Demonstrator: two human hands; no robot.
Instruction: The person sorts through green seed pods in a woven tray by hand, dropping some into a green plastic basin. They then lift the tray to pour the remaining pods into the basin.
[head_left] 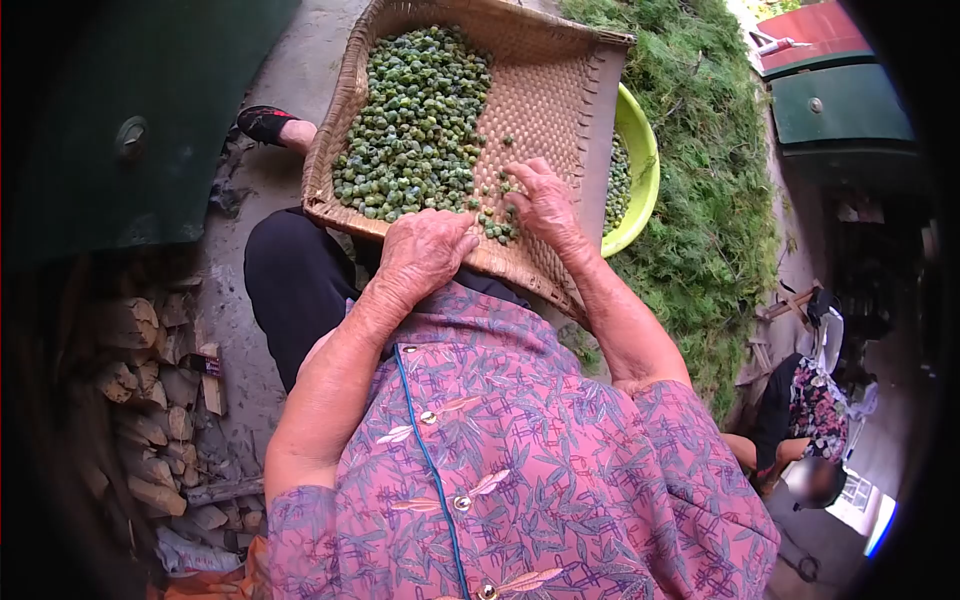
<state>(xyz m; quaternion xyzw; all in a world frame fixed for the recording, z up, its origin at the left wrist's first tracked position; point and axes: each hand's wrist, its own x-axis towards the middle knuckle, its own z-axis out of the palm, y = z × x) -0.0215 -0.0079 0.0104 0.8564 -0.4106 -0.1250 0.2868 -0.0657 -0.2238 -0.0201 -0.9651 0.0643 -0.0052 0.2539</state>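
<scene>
A woven winnowing basket (540, 80) lies tilted across my lap, with a heap of small round green fruits (415, 120) on its left side. Several loose fruits (497, 228) lie between my hands on the bare weave. My left hand (430, 248) rests at the basket's near edge beside the heap, its fingers curled in; what they hold, if anything, is hidden. Over the weave, my right hand (545, 205) has thumb and fingers bent and apart, close to a few loose fruits. A yellow-green basin (640, 165) with more fruits sits partly under the basket's right lip.
Cut green branches (700, 200) cover the ground on the right. Split firewood (155, 420) is stacked at lower left, below a dark green panel (130, 90). Another person (810, 410) sits at far right. A foot in a dark shoe (268, 125) shows left of the basket.
</scene>
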